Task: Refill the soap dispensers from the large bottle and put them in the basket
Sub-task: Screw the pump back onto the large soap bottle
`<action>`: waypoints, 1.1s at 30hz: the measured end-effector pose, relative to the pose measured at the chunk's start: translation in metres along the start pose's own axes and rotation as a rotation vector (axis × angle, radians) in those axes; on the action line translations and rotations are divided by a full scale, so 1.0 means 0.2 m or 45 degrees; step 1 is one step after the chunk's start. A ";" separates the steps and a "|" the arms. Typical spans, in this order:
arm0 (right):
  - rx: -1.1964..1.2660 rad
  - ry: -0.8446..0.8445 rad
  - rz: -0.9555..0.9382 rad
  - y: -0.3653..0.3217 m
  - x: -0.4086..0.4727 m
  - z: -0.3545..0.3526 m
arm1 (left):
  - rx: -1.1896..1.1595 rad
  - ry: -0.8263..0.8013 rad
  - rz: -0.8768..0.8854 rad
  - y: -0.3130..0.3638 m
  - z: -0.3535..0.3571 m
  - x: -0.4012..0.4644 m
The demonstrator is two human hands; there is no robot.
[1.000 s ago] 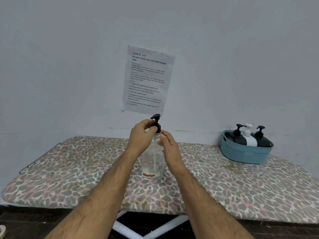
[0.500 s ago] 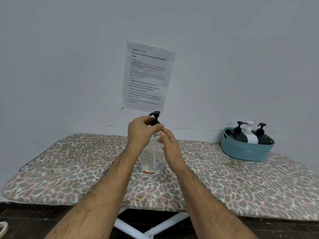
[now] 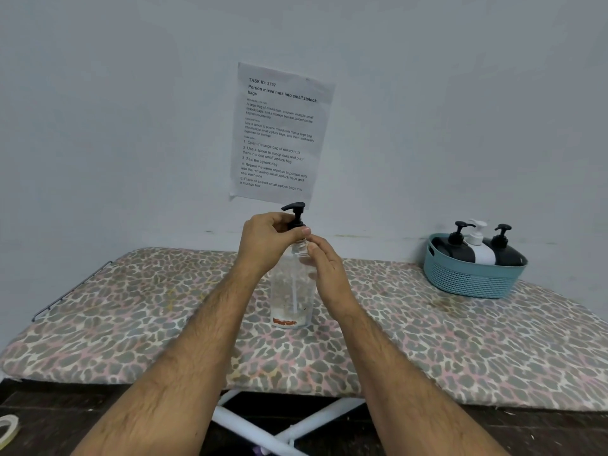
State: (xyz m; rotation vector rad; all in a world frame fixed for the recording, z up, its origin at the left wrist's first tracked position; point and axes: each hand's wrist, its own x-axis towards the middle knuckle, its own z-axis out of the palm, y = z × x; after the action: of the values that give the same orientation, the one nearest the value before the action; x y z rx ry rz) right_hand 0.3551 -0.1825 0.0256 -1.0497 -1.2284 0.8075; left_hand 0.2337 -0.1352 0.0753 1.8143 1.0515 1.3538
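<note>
- Left hand point(image 3: 268, 240) clenched round the black pump collar of the clear bottle point(image 3: 291, 287), thumb across the front of the neck; pump head point(image 3: 295, 208) sticking up just above the knuckles.
- Right hand point(image 3: 324, 269) released, fingers fairly straight, resting against the bottle's right shoulder just below the left thumb.
- Likely twisting the pump on or off: better to brace the body firmly with the right hand, turn only the collar, keep the bottle upright on the table point(image 3: 427, 340).
- Bottle standing between both wrists, nearly empty by the look of it.
- Far to the right of the right hand, near the wall: basket point(image 3: 470, 279) already holding three dispensers point(image 3: 482, 253).
</note>
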 end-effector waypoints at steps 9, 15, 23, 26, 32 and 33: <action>-0.046 -0.087 0.053 -0.04 0.00 -0.03 | -0.162 0.002 -0.075 -0.06 -0.01 -0.06; -0.173 -0.189 0.130 -0.04 -0.01 -0.07 | -0.268 0.033 -0.262 -0.21 -0.06 -0.24; -0.145 -0.176 0.301 0.14 -0.10 -0.11 | -0.291 -0.028 -0.393 -0.39 -0.05 -0.40; -0.149 -0.119 0.257 0.21 -0.12 -0.11 | -0.298 0.010 -0.397 -0.44 -0.01 -0.41; -0.186 0.004 0.110 0.16 -0.07 -0.21 | -0.350 0.016 -0.351 -0.39 0.12 -0.30; -0.193 0.024 0.094 0.15 -0.05 -0.25 | -0.352 0.001 -0.336 -0.37 0.16 -0.27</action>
State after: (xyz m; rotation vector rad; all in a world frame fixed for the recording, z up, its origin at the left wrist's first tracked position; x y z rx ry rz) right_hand 0.4040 -0.1910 -0.0067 -1.2293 -1.2561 0.7679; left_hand 0.2393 -0.1474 -0.0207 1.4203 1.0081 1.2690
